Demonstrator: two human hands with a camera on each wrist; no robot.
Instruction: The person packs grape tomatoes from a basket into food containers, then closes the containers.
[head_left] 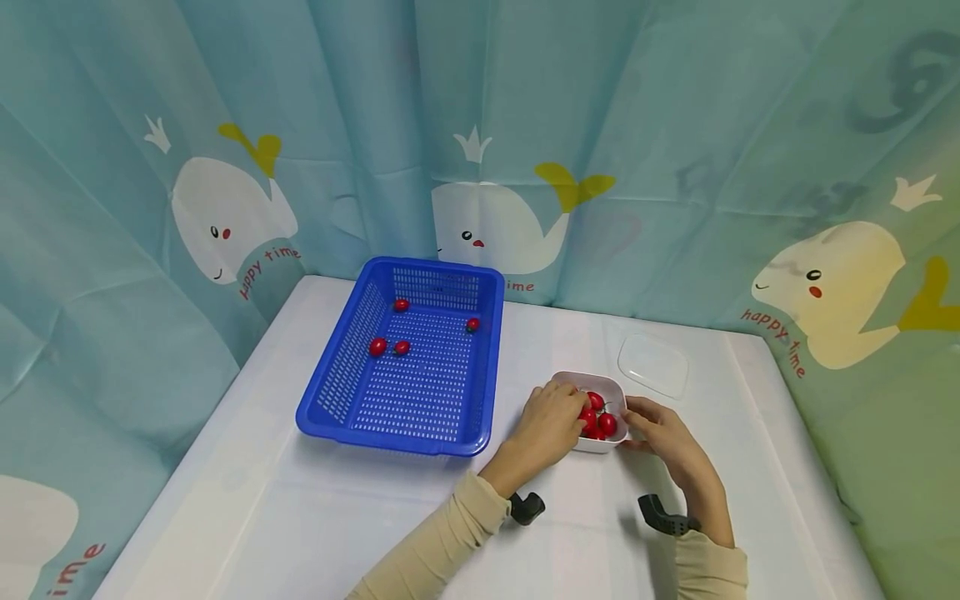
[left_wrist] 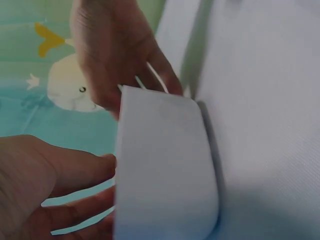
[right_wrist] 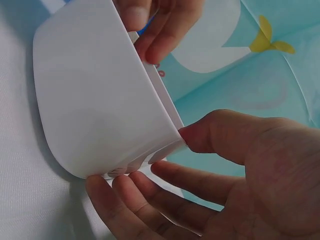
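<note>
R hand point(head_left: 672, 435) holds smooth, rnd-cornered wht box point(right_wrist: 95, 97)

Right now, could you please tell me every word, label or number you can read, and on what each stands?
"happy time": curtain, under the left whale
"happy time": curtain, under the right whale
"ime": curtain, under the middle whale, rest hidden by the blue basket
"ime": curtain, lower left, rest outside the picture
Faint dark marks, curtain's upper right: too blurred to read
Red fragment, right wrist view: unreadable

left grip point(head_left: 550, 419) at tomatoes point(head_left: 607, 424) | right grip point(head_left: 663, 433) on white container point(head_left: 596, 446) | blue basket point(head_left: 423, 387) nearby
</note>
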